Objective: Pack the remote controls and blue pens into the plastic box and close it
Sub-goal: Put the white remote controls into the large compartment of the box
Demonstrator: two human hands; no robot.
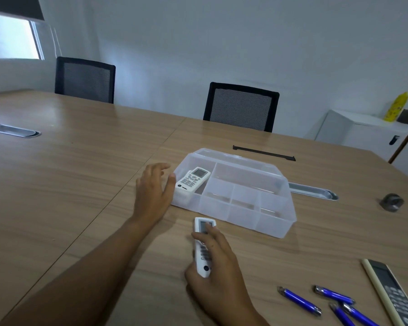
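A clear plastic box (276, 228) with dividers lies open on the wooden table, its lid (236, 158) tipped back behind it. A white remote (193, 180) rests in the box's left compartment. My left hand (153, 191) hovers with fingers spread at the box's left wall, holding nothing. In front of the box, my right hand (218, 269) grips a second white remote (204, 236) that lies on the table. A dark, cream-edged remote (391, 295) lies at the lower right. Several blue pens (300, 301) are scattered beside it.
A black strip (264, 152) lies beyond the box. A metal cable tray (316, 190) is set into the table to the box's right, and a small dark round object (391, 202) sits farther right. Two black chairs (242, 107) stand along the far edge.
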